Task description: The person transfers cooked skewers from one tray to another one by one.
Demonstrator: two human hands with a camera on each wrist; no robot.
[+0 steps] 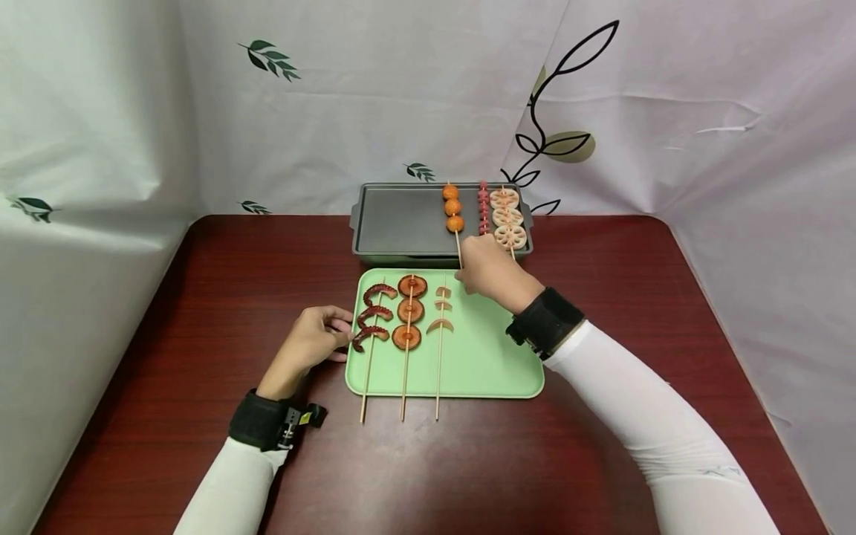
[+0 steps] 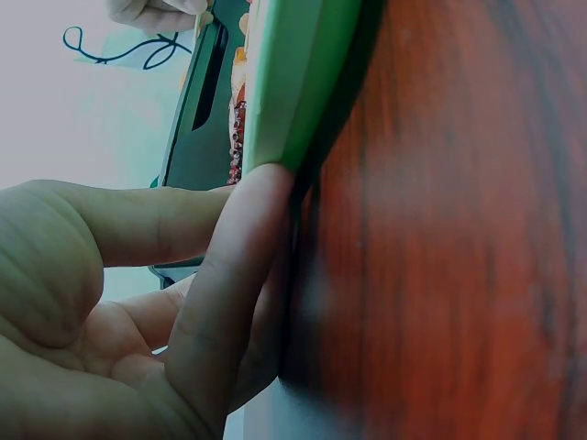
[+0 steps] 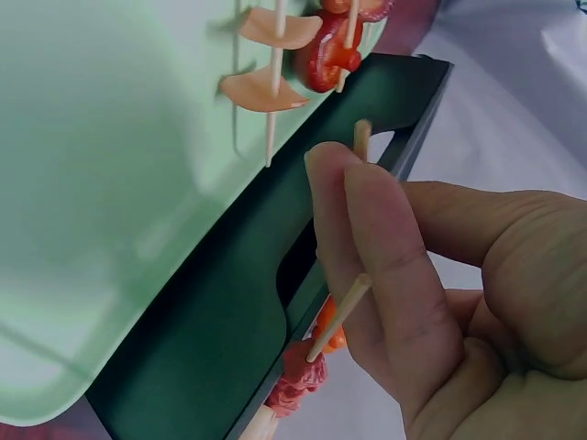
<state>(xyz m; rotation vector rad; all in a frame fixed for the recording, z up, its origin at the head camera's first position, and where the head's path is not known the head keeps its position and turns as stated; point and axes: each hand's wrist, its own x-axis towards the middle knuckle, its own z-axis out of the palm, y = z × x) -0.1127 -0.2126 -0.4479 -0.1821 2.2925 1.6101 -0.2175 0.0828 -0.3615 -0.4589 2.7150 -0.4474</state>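
My right hand (image 1: pixel 493 269) pinches the bare end of a skewer of orange balls (image 1: pixel 452 207), whose balls lie over a dark grey grill pan (image 1: pixel 401 219). Close beside that hand, a skewer of pink pieces (image 1: pixel 484 208) and a lotus root skewer (image 1: pixel 508 218) rest on the pan's right side. My left hand (image 1: pixel 310 338) holds the left rim of a light green tray (image 1: pixel 495 357), thumb and fingers at its edge. On the tray lie an octopus-tentacle skewer (image 1: pixel 374 316), a mushroom skewer (image 1: pixel 410 310) and a skewer of thin tan slices (image 1: pixel 440 325).
The pan stands against a white sheet (image 1: pixel 374 111) at the back of the dark red table (image 1: pixel 642 312). The tray lies directly before the pan. Stick ends of the three tray skewers overhang its front edge.
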